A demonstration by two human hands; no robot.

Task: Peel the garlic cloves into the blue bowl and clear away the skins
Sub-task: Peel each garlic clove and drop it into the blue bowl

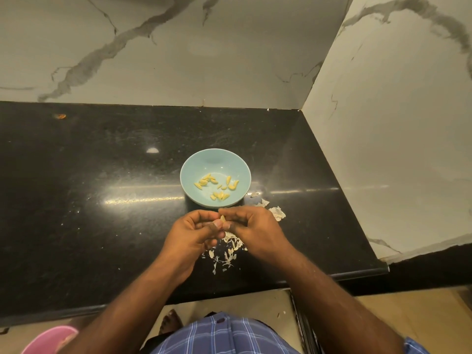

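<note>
- Nearest the camera, at 6 o'clock, a blue checked garment (pixel 224 335) fills the bottom edge, with a pink object (pixel 49 339) at 7 o'clock on the floor.
- Both forearms reach up to the middle of the black bench (pixel 89 200).
- The left hand (pixel 194 232) has its grip curled, thumb and fingertips pinching a garlic clove (pixel 222 218).
- The right hand (pixel 251 229) meets it from 3 o'clock, its grip also curled, fingertips on the same clove; both hands touch at the clove.
- Beneath and between the hands, loose garlic skins (pixel 227 251) lie scattered on the bench, with more at 2 o'clock of the right hand.
- Just beyond the hands, at 12 o'clock, stands the blue bowl (pixel 217 159), holding peeled cloves (pixel 217 187).
- Farthest, marble-patterned walls (pixel 178 47) meet in a corner at 1 o'clock.
</note>
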